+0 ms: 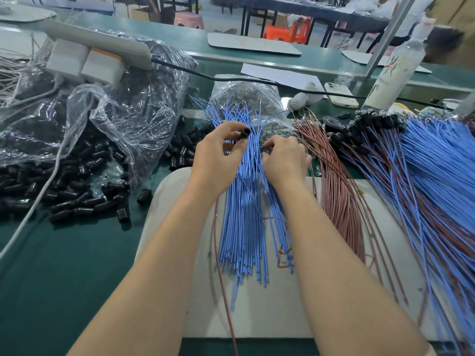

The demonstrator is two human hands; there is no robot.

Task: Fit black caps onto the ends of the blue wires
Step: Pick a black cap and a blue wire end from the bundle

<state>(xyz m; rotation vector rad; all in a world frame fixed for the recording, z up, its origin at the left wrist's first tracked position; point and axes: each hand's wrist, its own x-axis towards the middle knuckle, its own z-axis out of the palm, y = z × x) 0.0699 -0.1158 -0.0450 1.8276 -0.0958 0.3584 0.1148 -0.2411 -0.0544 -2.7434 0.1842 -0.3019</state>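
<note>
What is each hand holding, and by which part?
The left hand pinches a small black plastic cap by its side wall. The right hand curls fingertips into the thin blue wires; what its grip holds is hidden.

Right grip point(285, 160) fingertips are hiding among the blue wires point(244, 201) so its hold is reading unclear, capped bundle point(437, 163) is running off the right edge, bottle point(395, 70) is blurring out.

Bright, diffuse light is casting only soft shadows; glare is glinting off the plastic bag point(144, 116); wide-angle distortion is bending the edges; the far background is blurring.
</note>
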